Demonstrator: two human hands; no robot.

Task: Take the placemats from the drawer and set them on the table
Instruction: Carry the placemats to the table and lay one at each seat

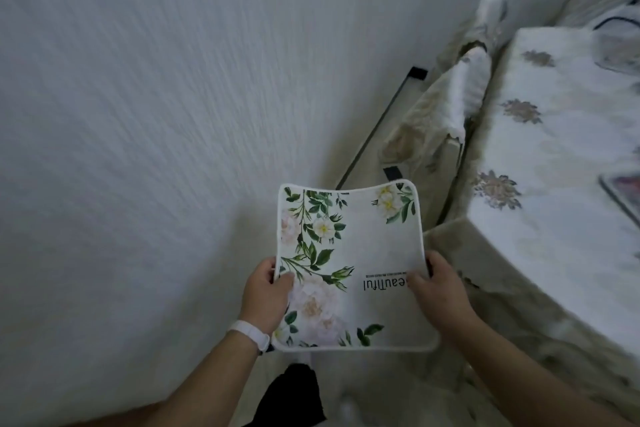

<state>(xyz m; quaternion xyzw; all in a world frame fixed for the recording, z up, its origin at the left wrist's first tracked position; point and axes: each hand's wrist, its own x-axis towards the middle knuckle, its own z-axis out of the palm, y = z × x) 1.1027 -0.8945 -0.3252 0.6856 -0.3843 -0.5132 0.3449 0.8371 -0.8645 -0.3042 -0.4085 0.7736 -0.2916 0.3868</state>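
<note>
A white placemat [360, 253] printed with green leaves, pale flowers and the word "beautiful" is held flat in the air at the lower middle of the head view. My left hand [265, 295], with a white band on the wrist, grips its left edge. My right hand [438, 284] grips its right edge, thumb on top. Whether more mats lie under the top one cannot be told. The table [554, 135], covered with a white cloth with grey flower prints, stands to the right of the mat. No drawer is in view.
A textured white wall [156, 97] fills the left and upper view. A chair [450, 114] with a floral cover and black frame stands between wall and table. Blurred items [620, 45] lie on the table's far right. Pale floor lies below.
</note>
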